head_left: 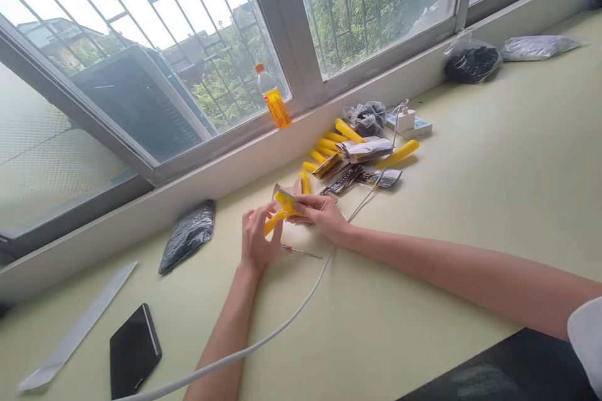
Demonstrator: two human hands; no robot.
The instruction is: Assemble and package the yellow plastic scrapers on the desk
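A yellow-handled scraper (pixel 285 202) is held between my two hands above the table. My left hand (pixel 257 235) has its fingers curled around the handle, which slants down to the left. With thumb and fingers, my right hand (pixel 324 216) pinches the scraper's wide head from the right. Right behind the hands lie a brownish card piece (pixel 297 188) and another yellow handle (pixel 305 183), both partly hidden. A thin screwdriver (pixel 303 252) with a reddish handle end rests on the table just below my hands.
Several yellow-handled tools (pixel 348 130) and printed cards (pixel 345 178) are heaped behind my right hand. A white cable (pixel 282 328) crosses my left forearm. Left are a black phone (pixel 135 351), a clear strip (pixel 84 324) and a black bag (pixel 188 235). A bottle (pixel 277 106) stands on the sill.
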